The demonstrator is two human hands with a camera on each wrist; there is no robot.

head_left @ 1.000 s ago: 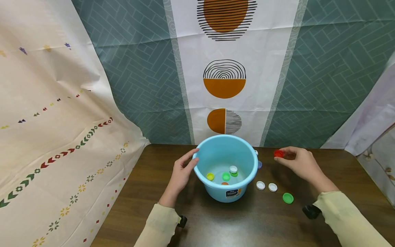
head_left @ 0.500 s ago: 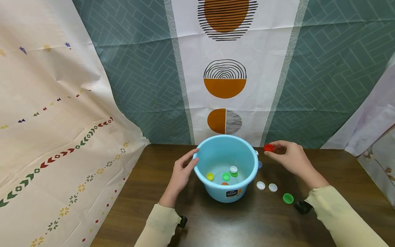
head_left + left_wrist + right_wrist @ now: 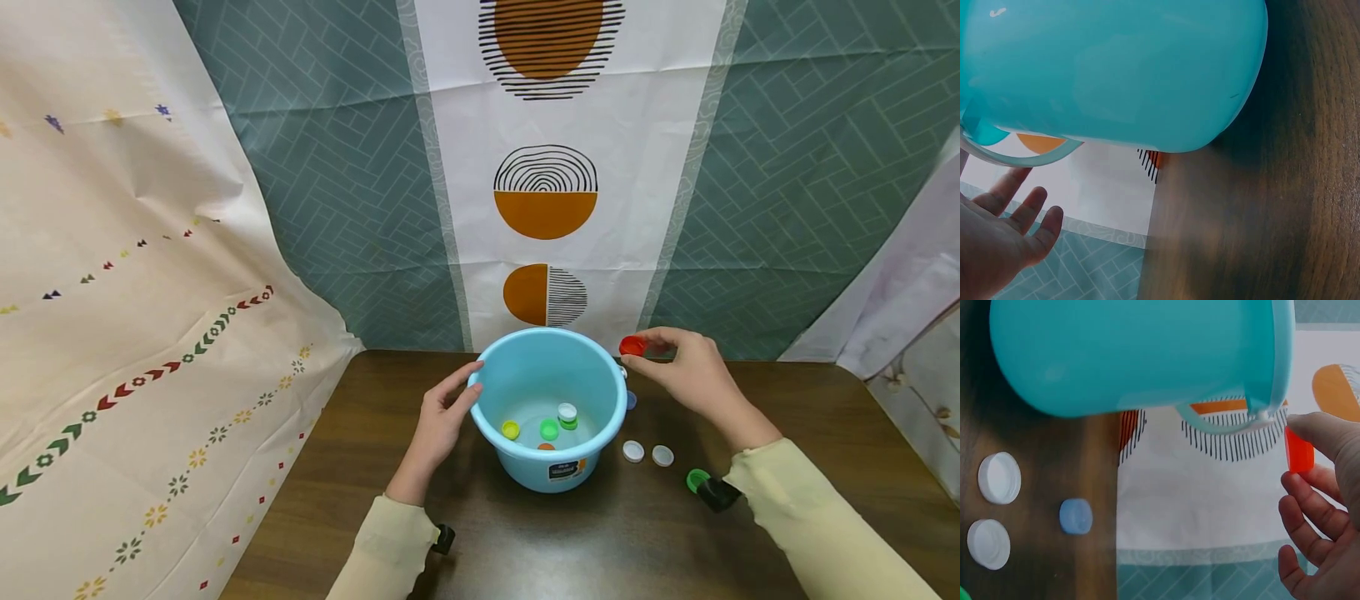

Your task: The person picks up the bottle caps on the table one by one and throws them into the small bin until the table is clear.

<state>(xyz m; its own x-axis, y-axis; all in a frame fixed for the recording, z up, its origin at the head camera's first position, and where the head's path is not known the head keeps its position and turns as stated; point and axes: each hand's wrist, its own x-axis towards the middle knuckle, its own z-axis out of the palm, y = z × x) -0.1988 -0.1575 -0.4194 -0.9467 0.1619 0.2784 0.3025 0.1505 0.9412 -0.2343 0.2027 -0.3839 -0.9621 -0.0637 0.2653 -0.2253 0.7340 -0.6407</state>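
Note:
A light blue plastic bucket (image 3: 517, 462) stands upright on the table. Inside it lie several bottle caps: a yellow cap (image 3: 511, 430), a green cap (image 3: 549, 429), a white cap (image 3: 567, 412) over another green one, and part of an orange cap (image 3: 547, 446). My left hand (image 3: 442, 417) rests its thumb and index fingertips on the bucket's left rim; its other fingers extend loosely below the handle (image 3: 1029, 159) in the left wrist view. My right hand (image 3: 693, 375) pinches a red bottle cap (image 3: 1299, 450) between thumb and fingers, just beyond the bucket's right rim.
Right of the bucket, two white caps (image 3: 633, 451) lie side by side on the brown table (image 3: 570, 550). A blue cap (image 3: 1076, 516) sits behind them. A green cap (image 3: 696, 479) is partly covered by the right wrist's black camera. Patterned cloth (image 3: 360, 208) hangs behind.
My right hand has carried the red cap left and slightly upward in the head view, close to the bucket's rim. My left hand and the bucket have stayed still.

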